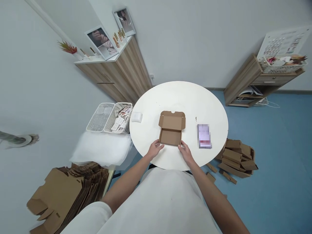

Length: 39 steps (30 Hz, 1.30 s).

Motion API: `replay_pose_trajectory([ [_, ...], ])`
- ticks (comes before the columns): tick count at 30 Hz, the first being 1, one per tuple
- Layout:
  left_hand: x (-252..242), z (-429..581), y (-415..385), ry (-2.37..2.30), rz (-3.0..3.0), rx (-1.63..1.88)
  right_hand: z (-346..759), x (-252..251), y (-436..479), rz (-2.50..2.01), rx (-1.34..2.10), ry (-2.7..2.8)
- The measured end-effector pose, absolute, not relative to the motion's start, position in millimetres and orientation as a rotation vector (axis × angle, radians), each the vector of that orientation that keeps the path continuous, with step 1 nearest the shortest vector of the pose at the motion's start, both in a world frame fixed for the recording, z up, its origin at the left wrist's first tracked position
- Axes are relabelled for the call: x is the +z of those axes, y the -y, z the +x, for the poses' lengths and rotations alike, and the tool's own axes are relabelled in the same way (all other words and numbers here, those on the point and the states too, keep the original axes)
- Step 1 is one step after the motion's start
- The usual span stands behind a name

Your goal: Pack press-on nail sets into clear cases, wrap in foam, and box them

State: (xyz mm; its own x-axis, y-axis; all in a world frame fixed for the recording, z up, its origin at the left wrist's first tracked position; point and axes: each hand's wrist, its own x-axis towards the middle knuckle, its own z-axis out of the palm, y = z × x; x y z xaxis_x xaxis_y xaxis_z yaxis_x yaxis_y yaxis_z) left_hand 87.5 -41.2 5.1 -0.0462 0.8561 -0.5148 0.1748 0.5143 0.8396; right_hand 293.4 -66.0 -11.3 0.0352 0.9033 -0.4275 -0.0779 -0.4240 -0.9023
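An open brown cardboard box lies on the white round table, its lid with side flaps folded back away from me. Nothing is visible inside its shallow tray. My left hand grips the near left corner, fingers along the side and thumb at the front. At the near right corner, my right hand holds the box the same way. Left of the box sits a small stack of white packets. A blurred-out rectangular item, purplish and phone-like, lies to the right.
Left of the table stand white baskets, one with printed cards, beside white foam sheets. Flat cardboard blanks are stacked lower left. Folded boxes pile on the floor at right. Wooden cabinets stand along the wall.
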Motion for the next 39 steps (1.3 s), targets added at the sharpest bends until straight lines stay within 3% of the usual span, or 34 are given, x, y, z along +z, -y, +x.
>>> replay_pose_trajectory([
  [17, -5.8, 91.1, 37.7, -1.433, 1.014, 0.599, 291.6, -21.7, 70.6, -1.519, 1.479, 0.757],
  [25, -20.6, 69.5, 51.0, -1.51, 1.032, 0.612, 277.6, -30.7, 89.9, -1.818, 1.261, 0.694],
  [34, -18.9, -10.8, 17.8, -1.808, 1.083, 0.736, 201.5, -5.8, 68.9, -1.615, 1.573, 1.183],
  [39, -16.9, -61.1, -16.5, -1.866, 1.089, 0.842, 146.3, -3.8, 20.7, -1.663, 1.576, 1.374],
])
